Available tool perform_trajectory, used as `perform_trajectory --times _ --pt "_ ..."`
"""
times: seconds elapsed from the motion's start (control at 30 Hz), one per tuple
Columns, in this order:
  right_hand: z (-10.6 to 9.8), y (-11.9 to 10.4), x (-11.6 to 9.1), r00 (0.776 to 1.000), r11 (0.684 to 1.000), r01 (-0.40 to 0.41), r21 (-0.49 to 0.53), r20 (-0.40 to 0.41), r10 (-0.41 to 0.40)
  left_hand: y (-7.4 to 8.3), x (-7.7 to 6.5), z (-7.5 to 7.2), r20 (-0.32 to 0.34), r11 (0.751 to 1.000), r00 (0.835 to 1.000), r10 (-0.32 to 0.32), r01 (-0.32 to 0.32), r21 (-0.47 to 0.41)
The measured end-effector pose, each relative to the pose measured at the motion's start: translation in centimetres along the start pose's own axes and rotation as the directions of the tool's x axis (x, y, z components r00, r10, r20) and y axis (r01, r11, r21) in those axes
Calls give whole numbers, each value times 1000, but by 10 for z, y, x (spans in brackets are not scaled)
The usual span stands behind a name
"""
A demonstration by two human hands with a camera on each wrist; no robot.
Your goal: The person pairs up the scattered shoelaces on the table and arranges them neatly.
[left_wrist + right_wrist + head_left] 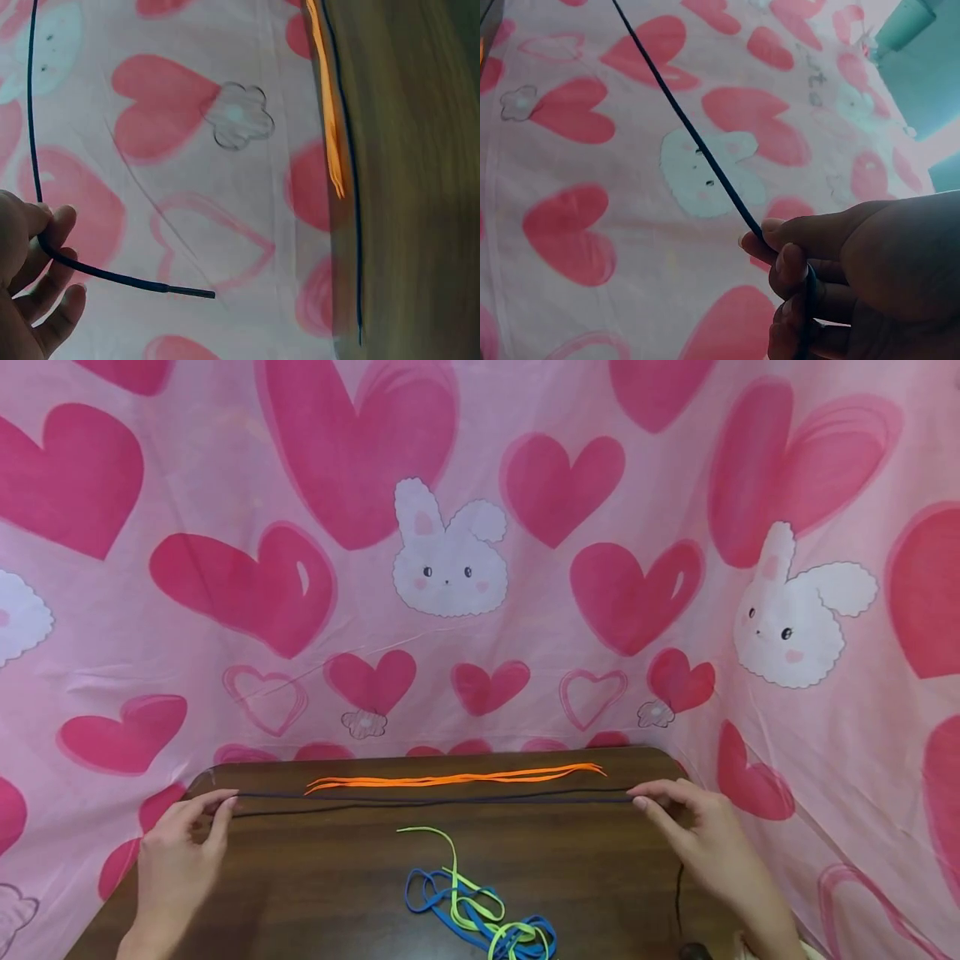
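Both hands hold a dark shoelace [435, 802] stretched across the far part of the table. Thumb and fingertips of my left hand [180, 852] pinch it near one end; its tipped end [191, 291] sticks out past the fingers in the left wrist view. My right hand [705, 835] pinches it at the other side, and the lace [697, 139] runs taut from the fingertips, with more of it passing down over the fingers. A second dark strand [349, 135] lies along the table beside the orange shoelaces [457, 778], which are laid out straight.
A green shoelace [453, 881] and a blue shoelace [407, 890] lie tangled at the front middle of the brown wooden table [315, 877]. Pink heart-and-rabbit cloth [525, 610] hangs behind and at both sides. A small dark object [693, 952] shows at the bottom right.
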State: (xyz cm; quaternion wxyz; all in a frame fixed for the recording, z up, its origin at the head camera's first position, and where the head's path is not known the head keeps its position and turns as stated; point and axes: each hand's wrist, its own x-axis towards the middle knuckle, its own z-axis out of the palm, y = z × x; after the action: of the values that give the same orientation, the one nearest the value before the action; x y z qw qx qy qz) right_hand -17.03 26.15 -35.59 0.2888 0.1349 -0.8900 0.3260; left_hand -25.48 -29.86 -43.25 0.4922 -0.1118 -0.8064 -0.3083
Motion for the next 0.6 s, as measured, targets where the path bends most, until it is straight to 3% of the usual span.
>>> perform_trajectory --times 0.3,0.6 --pt "-8 41 1 998 997 -42 -65 45 45 -32 -1 -16 46 996 999 -8 4 95" --pt "-8 84 3 993 993 -72 -97 91 81 -54 -1 -29 133 971 984 -122 90 219"
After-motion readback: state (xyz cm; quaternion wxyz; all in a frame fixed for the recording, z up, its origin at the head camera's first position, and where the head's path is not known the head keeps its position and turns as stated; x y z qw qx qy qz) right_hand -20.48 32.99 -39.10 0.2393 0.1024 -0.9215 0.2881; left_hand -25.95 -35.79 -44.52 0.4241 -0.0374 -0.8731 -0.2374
